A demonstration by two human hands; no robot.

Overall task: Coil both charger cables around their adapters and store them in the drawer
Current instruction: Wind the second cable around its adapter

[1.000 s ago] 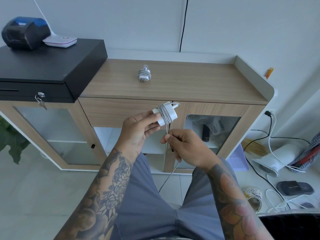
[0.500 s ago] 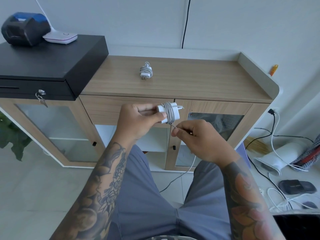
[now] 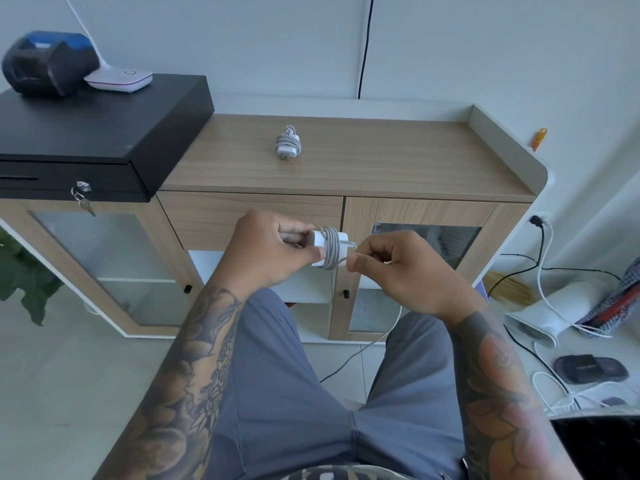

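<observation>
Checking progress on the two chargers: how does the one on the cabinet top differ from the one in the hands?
The charger on the cabinet lies untouched on the wooden top; the held charger is gripped by the left hand. The charger on the cabinet is fully coiled, while the held one trails loose cable from the right hand toward the floor. Both are white adapters wrapped in grey-white cable.

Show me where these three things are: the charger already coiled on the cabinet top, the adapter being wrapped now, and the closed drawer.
coiled charger (image 3: 288,143): head view, on its wrapped cable.
adapter (image 3: 327,248): head view, on the cable turns around its body.
drawer (image 3: 221,211): head view, on its bare wooden front.
</observation>
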